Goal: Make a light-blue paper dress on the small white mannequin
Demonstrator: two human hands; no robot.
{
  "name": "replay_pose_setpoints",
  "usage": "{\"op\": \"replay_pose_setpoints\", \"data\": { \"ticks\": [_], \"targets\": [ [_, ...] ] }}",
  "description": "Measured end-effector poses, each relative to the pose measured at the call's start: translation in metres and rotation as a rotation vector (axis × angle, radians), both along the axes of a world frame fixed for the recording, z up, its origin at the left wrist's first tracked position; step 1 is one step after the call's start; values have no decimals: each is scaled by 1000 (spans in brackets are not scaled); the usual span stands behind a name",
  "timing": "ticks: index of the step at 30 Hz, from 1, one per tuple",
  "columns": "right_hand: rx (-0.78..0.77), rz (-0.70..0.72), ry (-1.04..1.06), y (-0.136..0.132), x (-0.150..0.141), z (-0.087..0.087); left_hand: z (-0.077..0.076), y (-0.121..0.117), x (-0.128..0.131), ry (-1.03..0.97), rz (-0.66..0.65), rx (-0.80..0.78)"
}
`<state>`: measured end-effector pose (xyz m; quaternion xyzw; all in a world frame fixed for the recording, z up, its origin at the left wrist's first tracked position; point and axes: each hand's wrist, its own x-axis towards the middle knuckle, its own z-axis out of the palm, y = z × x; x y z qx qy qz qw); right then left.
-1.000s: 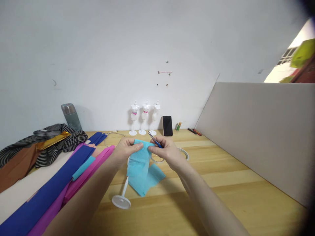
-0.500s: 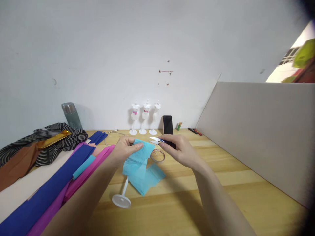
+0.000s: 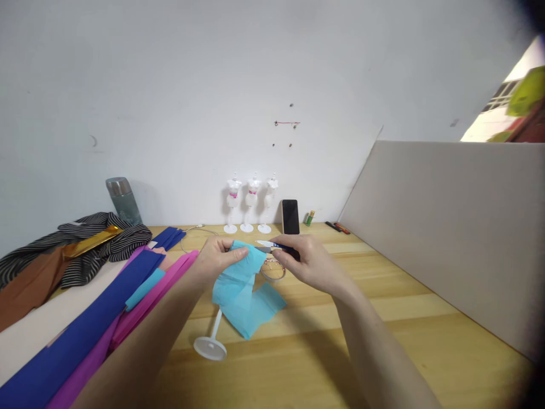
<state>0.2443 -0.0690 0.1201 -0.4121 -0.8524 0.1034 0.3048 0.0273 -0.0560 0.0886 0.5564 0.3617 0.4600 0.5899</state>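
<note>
My left hand (image 3: 219,260) pinches the upper edge of a light-blue piece of thin cloth or paper (image 3: 238,295). It hangs in creased folds around a small stand, whose upper part is hidden; the white stem and round base (image 3: 210,348) stick out below. My right hand (image 3: 304,258) is closed on a pair of thread snips (image 3: 266,243) with a dark blue handle. Their blades are parted and point left, with the tips at the light-blue piece's upper right edge. A thin ring with small beads (image 3: 275,274) lies on the table beyond the piece.
Several folded coloured strips (image 3: 97,304) and striped cloth (image 3: 102,241) cover the table's left side, before a flask (image 3: 123,201). Three white mini dress forms (image 3: 253,201), a phone (image 3: 290,217) and a small green-gold bottle (image 3: 310,218) stand along the wall. A grey panel (image 3: 447,227) borders the right.
The snips have shifted slightly left, bringing their blade tips to the light-blue piece's edge. My left hand and the stand have hardly moved.
</note>
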Motion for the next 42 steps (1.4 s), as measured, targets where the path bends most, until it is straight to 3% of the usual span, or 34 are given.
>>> {"op": "replay_pose_setpoints", "data": {
  "ticks": [19, 30, 42],
  "targets": [
    [31, 42, 22, 2, -2, -3, 1, 0, 0, -22, -78, -31],
    [54, 51, 40, 2, -1, -4, 6, 0, 4, -5, 42, 5],
    [52, 38, 44, 3, -4, -6, 0, 1, 4, -6, 1, 0]
  ]
}}
